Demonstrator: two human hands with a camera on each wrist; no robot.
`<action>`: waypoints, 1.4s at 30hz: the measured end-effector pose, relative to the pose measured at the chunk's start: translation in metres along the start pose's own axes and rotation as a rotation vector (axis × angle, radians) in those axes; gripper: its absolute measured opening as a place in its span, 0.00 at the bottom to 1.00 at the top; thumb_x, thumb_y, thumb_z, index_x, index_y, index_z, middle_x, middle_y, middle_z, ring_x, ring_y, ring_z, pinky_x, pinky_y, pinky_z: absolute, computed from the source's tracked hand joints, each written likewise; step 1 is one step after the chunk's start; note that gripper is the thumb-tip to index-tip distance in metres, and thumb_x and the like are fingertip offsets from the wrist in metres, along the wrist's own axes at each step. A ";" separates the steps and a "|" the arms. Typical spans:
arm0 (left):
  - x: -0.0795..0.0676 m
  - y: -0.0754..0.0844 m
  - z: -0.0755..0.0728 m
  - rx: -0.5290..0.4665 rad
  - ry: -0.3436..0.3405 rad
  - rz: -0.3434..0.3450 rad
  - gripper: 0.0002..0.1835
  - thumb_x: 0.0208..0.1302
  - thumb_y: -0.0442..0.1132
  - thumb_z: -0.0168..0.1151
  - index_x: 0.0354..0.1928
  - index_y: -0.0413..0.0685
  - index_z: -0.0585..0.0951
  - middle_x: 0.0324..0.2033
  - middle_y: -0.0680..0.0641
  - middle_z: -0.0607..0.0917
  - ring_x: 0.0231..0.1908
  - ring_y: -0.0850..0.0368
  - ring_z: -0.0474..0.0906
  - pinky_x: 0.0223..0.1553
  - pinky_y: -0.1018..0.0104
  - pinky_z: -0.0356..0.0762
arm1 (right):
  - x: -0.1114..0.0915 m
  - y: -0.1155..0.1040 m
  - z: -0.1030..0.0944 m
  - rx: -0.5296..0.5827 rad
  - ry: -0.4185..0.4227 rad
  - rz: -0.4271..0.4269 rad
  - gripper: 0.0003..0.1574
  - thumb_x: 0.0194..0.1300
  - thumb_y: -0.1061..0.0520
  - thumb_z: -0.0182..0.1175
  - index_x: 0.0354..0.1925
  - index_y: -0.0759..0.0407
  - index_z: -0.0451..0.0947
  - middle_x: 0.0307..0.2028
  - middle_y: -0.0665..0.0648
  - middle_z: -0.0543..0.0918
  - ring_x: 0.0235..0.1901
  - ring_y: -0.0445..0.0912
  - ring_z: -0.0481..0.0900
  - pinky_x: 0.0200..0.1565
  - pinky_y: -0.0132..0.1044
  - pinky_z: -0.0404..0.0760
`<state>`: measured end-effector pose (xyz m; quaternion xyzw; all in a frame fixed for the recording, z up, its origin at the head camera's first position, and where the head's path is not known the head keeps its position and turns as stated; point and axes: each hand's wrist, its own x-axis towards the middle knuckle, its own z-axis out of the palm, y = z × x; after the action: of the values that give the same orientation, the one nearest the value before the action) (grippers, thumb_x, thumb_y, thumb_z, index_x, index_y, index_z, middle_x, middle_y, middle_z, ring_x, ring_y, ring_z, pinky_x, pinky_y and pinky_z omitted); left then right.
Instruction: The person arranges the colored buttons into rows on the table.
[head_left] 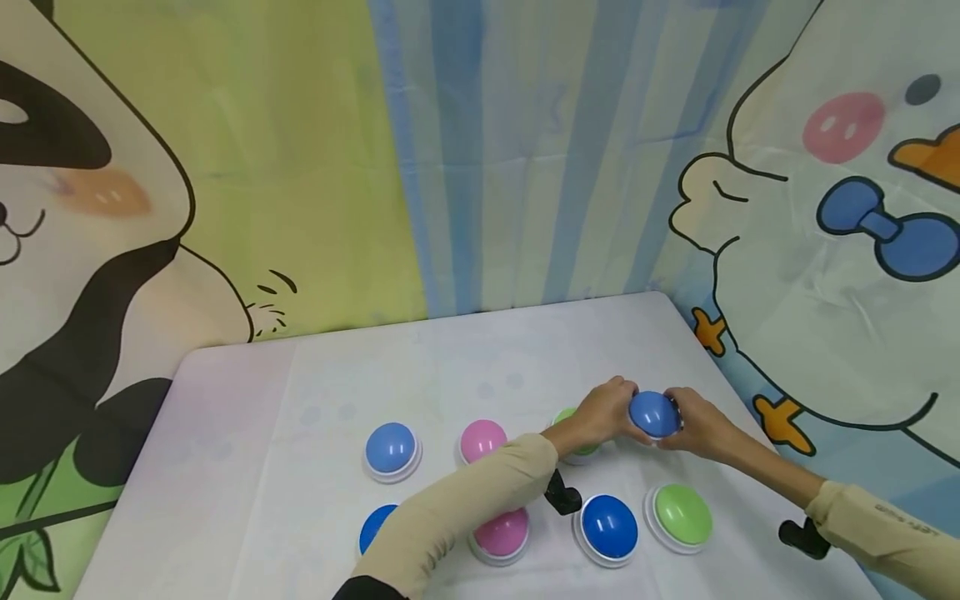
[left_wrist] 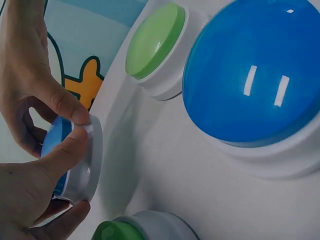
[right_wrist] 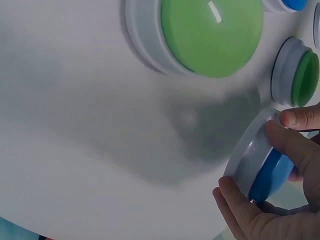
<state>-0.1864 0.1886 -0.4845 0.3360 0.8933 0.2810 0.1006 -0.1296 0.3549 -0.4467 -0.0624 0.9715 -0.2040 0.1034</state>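
Note:
A blue domed push button [head_left: 654,414] with a white round base is held between both hands, toward the right back of the white table. My left hand [head_left: 609,410] grips its left side and my right hand [head_left: 701,425] its right side. In the left wrist view, the thumbs press at the rim of the white base [left_wrist: 86,167]. The right wrist view shows the button tilted above its shadow, its blue dome [right_wrist: 271,175] turned toward the fingers. Just behind my left hand sits a green button [head_left: 566,414], partly hidden by that hand.
In front stand another blue button [head_left: 609,527] and a green button [head_left: 682,514]. Two pink buttons [head_left: 482,439] and two blue ones [head_left: 390,447] stand to the left, some partly covered by my left sleeve [head_left: 465,508]. Printed cartoon curtains [head_left: 517,158] surround the table [head_left: 300,467].

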 end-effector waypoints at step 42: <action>-0.112 -0.151 -0.155 0.093 0.270 -0.055 0.42 0.61 0.65 0.58 0.72 0.52 0.62 0.71 0.47 0.67 0.71 0.48 0.60 0.72 0.47 0.59 | -0.017 0.028 0.011 -0.113 0.058 0.019 0.64 0.55 0.35 0.66 0.70 0.74 0.50 0.65 0.81 0.61 0.61 0.75 0.64 0.51 0.71 0.72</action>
<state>-0.2411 -0.0457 -0.4445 0.2750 0.9196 0.2790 -0.0286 -0.1125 0.3789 -0.4645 -0.0532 0.9846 -0.1497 0.0736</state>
